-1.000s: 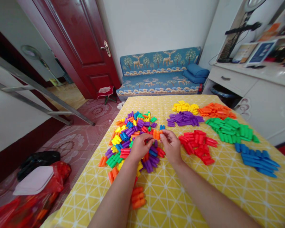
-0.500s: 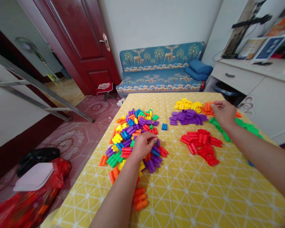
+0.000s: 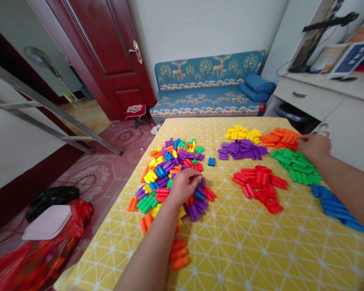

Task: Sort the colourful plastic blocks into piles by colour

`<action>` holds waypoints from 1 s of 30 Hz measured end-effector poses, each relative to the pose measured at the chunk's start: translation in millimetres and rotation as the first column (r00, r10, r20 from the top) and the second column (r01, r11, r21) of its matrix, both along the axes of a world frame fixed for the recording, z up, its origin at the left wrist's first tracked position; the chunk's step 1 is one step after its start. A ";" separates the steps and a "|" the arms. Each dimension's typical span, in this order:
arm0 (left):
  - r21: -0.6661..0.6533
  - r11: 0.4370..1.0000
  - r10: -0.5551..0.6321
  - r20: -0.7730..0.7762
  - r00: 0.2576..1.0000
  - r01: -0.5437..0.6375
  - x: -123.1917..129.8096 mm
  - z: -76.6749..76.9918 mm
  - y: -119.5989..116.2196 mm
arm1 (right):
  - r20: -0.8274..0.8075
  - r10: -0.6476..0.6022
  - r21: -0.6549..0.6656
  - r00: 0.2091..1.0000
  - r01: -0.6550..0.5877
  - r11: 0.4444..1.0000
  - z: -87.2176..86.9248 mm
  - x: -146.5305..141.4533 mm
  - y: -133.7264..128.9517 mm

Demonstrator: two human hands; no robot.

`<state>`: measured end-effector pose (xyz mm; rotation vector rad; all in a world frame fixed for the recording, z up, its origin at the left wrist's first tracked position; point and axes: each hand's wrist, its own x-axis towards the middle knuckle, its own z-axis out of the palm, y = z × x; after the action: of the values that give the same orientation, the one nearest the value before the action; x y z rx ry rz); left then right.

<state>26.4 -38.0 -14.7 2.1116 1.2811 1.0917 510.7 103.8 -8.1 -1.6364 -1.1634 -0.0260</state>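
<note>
My left hand is over a pile of mixed plastic building pieces, shaped like short joined tubes. Its fingers are pinched, and anything between them is hidden. At the far right, my right hand has curled fingers beside the orange pieces and the green pieces; I cannot make out anything in it. Blue pieces lie below my right forearm. Between the hands are heaps of red pieces, purple pieces and yellow pieces.
A single blue piece lies between the mixed pile and the purple heap. Orange pieces sit near my left forearm. The yellow patterned tablecloth covers the table. Beyond are a blue sofa, a small red stool and a white cabinet.
My right hand has moved right, from over the orange pieces to the far right edge of the orange and green heaps, uncovering more of both. My left hand stays over the mixed pile.
</note>
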 end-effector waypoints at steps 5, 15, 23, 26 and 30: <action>-0.001 1.000 0.005 -0.003 1.000 -0.005 -0.3 -1.2 0.6 | 0.126 -0.086 -0.075 0.988 0.096 0.993 11.7 -43.9 -19.4; 0.014 1.000 0.005 -0.001 1.000 -0.005 0.3 1.6 -1.1 | -0.136 0.620 -0.055 0.773 -0.631 0.774 -15.3 -268.3 -105.2; 0.014 1.000 0.003 0.002 1.000 -0.003 0.3 2.9 -1.5 | 0.142 0.550 -0.396 0.823 -0.462 0.794 -41.1 -318.6 -113.5; 0.013 1.000 0.001 0.008 1.000 -0.001 0.2 1.8 -1.2 | 0.211 0.572 -0.454 0.793 -0.439 0.775 -37.2 -318.9 -113.2; 0.008 1.000 0.009 0.004 1.000 -0.009 0.5 2.0 -1.3 | 0.195 0.595 -0.366 0.779 -0.505 0.782 -40.6 -316.5 -125.8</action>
<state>27.0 -39.4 -12.7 2.1111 1.2874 1.1061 194.2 -22.0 -48.7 -1.5040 -1.9423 0.3051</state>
